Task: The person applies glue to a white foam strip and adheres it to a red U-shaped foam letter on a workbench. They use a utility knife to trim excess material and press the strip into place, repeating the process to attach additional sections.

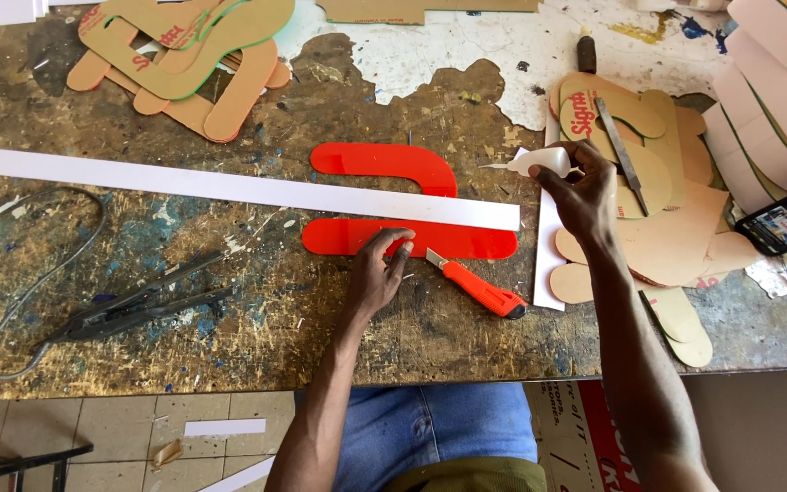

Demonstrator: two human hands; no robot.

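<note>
On the paint-scarred desk (229, 319) I'm seeing the left hand (377, 273) pressing open fingers on the red U-shaped piece (393, 196) under the white strip (229, 189), while the right hand (585, 191) is pinching a small white bottle (541, 161); bonding looks unfinished.

Worn, paint-stained wooden workbench (229, 328), pale tiled floor (120, 428) beneath, bright even light

Left hand (377, 273) pressing fingertips on red U-shaped sheet (393, 205), white strip (229, 187) laid across it. Right hand (585, 191) gripping small white bottle (542, 161). Orange utility knife (477, 284) between hands on worn table (257, 337). Cardboard cutouts (676, 228) at right.
</note>
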